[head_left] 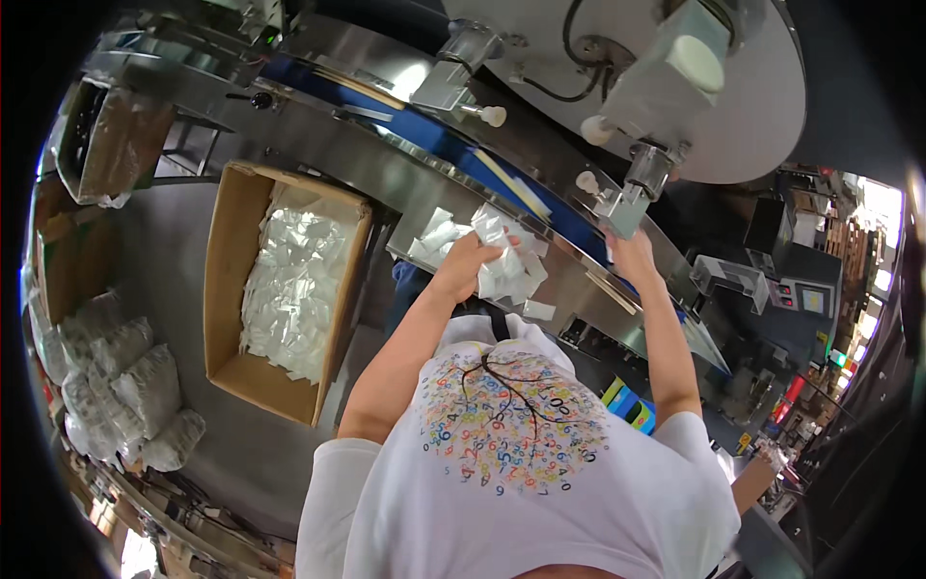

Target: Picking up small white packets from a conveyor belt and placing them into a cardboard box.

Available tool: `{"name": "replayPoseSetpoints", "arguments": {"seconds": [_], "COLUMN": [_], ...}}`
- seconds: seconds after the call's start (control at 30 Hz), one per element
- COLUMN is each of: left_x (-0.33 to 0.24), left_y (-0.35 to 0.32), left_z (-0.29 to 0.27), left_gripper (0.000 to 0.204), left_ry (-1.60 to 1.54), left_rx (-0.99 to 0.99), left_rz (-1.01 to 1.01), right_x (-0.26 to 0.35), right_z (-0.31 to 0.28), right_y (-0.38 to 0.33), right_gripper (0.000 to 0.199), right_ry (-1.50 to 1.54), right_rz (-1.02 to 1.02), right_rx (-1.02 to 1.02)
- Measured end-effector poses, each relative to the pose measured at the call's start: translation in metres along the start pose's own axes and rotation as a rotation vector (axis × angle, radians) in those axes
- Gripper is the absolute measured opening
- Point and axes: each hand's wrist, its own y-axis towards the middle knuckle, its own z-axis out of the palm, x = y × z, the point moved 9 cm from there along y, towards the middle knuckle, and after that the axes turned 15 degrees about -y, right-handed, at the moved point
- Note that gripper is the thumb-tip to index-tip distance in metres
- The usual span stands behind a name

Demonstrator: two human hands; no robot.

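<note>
Steel forms a long conveyor [386, 164], a blue belt [424, 127] along its top — and left of it stands an open cardboard box [220, 280] of pale, flat packets [294, 275]. A loose pile of packets [519, 275] lies on the near ledge [417, 205]. The left hand [465, 265] is closed on packets there; the right hand [632, 253] reaches belt-side — its grip cannot be told. The step looks like hand-feeding the belt; next probably calls for separating a single packet.
</note>
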Motion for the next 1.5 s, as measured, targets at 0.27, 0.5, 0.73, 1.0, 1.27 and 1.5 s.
{"name": "replayPoseSetpoints", "arguments": {"seconds": [0.27,0.5,0.73,1.0,1.27,1.5], "left_x": [-0.049,-0.078,-0.107,-0.136,-0.147,-0.202], "left_y": [-0.003,-0.007,-0.019,-0.021,-0.017,-0.047], "left_z": [-0.019,-0.048,-0.056,-0.068,-0.067,-0.087], "left_gripper": [0.03,0.029,0.023,0.026,0.025,0.025], "left_ry": [0.139,-0.109,-0.216,-0.299,-0.335,-0.431], "left_rx": [-0.17,-0.122,-0.186,-0.099,-0.038,-0.175], "left_rz": [0.249,0.28,0.327,0.392,0.349,0.714], "right_x": [0.153,0.172,0.248,0.248,0.273,0.336], "right_z": [-0.091,-0.136,-0.126,-0.178,-0.203,-0.161], "right_y": [0.027,0.062,0.053,0.082,0.139,0.082], "right_gripper": [0.02,0.027,0.021,0.028,0.018,0.032], "right_ry": [0.808,0.328,0.772,0.48,0.632,0.821], "right_rz": [-0.223,-0.119,-0.189,-0.231,-0.222,-0.45], "right_rx": [-0.07,-0.643,-0.304,-0.774,-0.711,-0.013]}}
